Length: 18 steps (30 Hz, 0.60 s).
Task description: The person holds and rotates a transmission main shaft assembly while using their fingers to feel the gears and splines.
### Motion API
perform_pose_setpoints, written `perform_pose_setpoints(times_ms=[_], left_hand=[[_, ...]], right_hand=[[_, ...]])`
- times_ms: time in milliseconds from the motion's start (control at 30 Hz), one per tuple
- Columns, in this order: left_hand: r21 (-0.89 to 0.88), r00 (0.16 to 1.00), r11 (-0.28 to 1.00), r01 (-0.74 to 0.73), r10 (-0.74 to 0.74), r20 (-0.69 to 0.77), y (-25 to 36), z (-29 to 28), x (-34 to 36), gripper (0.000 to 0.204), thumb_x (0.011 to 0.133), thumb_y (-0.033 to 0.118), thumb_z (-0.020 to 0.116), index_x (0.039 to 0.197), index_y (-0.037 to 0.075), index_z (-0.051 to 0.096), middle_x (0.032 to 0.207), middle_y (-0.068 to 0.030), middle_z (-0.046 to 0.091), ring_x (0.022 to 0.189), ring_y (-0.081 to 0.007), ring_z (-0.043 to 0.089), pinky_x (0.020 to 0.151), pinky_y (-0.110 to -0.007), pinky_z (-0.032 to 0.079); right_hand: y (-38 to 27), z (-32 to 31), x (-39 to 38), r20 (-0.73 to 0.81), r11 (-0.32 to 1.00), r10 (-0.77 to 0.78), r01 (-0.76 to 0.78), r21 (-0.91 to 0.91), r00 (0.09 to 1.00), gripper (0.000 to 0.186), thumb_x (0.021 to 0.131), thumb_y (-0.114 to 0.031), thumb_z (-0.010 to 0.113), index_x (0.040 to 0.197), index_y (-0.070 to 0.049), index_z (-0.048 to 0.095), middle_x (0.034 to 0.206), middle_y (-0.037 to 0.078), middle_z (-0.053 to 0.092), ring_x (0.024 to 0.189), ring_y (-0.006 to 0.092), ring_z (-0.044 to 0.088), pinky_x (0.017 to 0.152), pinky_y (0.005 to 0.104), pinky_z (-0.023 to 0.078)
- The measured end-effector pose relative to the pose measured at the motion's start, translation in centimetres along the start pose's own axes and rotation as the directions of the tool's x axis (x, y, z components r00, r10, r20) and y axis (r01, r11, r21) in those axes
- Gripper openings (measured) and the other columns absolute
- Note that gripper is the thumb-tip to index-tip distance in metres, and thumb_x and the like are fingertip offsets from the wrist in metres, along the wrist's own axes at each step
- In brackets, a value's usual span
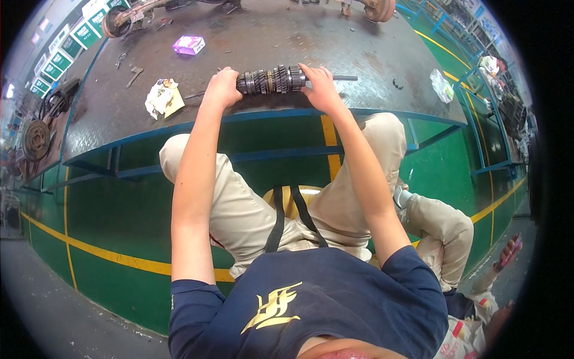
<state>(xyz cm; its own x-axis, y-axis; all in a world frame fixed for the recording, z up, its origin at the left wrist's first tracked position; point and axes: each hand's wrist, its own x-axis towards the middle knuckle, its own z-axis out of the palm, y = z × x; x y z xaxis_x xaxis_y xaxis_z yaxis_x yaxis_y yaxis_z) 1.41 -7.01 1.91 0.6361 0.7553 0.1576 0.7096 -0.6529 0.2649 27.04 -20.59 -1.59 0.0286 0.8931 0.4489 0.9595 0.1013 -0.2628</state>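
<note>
A gearbox shaft with several dark toothed gears (271, 81) lies level over the near part of the metal-topped table (251, 45). My left hand (223, 88) is wrapped round its left end, and my right hand (319, 90) grips the right end, thumb below and fingers above. A thin bare rod end (346, 78) sticks out past my right hand. Another thin tip (194, 95) shows to the left of my left hand. A bronze-coloured ring (270, 80) sits midway among the gears.
Left of my hands lie a crumpled cloth with yellow paper (162, 99) and a small metal tool (135, 76). A purple box (189, 45) stands farther back. At the right is a clear plastic bag (442, 86). Another person's leg (439, 230) is close on my right.
</note>
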Motion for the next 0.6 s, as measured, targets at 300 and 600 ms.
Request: perform_pose_setpoints(times_ms=[300,600], left_hand=[[-0.008,1.0,1.0,0.026,-0.026,0.012,0.2,-0.2,0.2,0.047,0.062,0.008,0.076,0.107,-0.001,0.068,0.11,-0.0212,0.063,0.108,-0.0377,0.061,0.097,-0.041,0.049],[-0.039,0.998,0.999,0.026,-0.024,0.05,0.8,-0.5,0.5,0.037,0.067,0.006,0.072,0.103,0.0,0.068,0.112,-0.0221,0.064,0.107,-0.0381,0.062,0.096,-0.042,0.05]], right_hand=[[0.0,-0.2,0.0,-0.002,1.0,0.006,-0.006,0.013,1.0,0.068,0.079,-0.01,0.07,0.141,-0.007,0.043,0.126,0.017,0.058,0.126,0.0319,0.049,0.115,0.0462,0.026],[0.4,-0.1,-0.5,-0.044,1.0,-0.013,0.014,0.019,0.999,0.066,0.079,-0.01,0.069,0.14,-0.007,0.044,0.125,0.016,0.059,0.125,0.032,0.049,0.115,0.0462,0.026]])
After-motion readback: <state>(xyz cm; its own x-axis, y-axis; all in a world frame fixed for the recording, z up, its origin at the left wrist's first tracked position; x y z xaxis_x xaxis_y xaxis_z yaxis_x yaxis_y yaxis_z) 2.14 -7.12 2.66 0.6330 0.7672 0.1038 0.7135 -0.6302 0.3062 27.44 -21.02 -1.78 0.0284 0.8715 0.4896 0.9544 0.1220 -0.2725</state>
